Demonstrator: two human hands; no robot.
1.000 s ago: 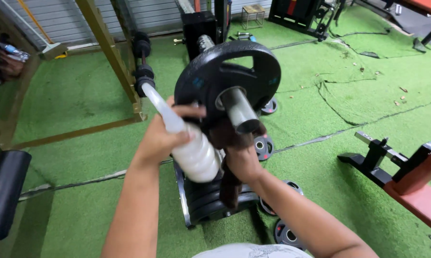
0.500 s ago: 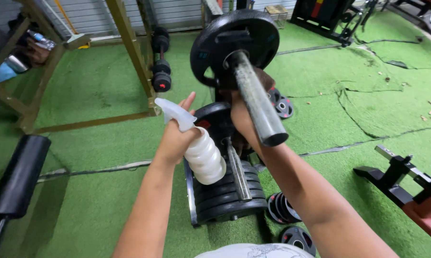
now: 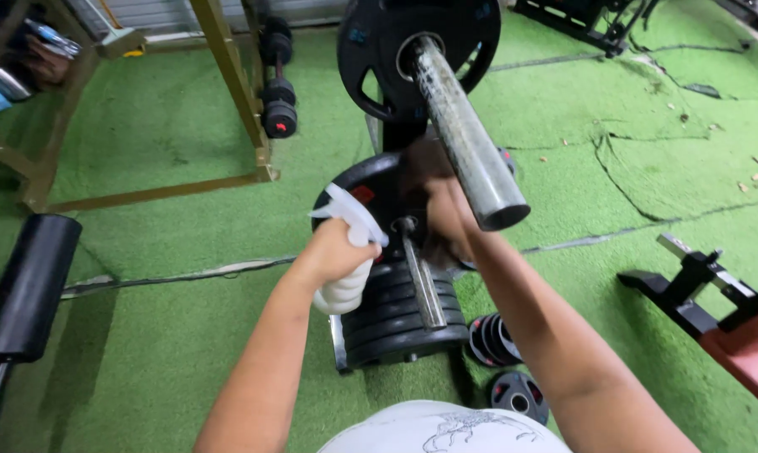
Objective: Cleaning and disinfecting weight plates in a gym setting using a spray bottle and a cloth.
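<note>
A: Left hand (image 3: 335,252), fingers first?

B: Fingers wrapped shut around a white spray bottle (image 3: 345,267); its nozzle sits at the top of the fist and points right, toward the bar.

A: Right hand (image 3: 444,216)?

B: Closed on a dark cloth (image 3: 425,168), pressed under the steel barbell sleeve (image 3: 467,138). How tight the fingers curl I cannot tell; the sleeve covers them.

A: Key relation?

B: The sleeve's long axis runs from the black plate (image 3: 371,50) at the top edge of the green turf (image 3: 144,352) down toward the camera. The right hand touches it; the left is just beside it, to its left, so the right is nearer.

A: Surroundings?

B: 1 loaded plate rack (image 3: 400,315) stands below both hands, loose plates (image 3: 501,365) to its right.
</note>
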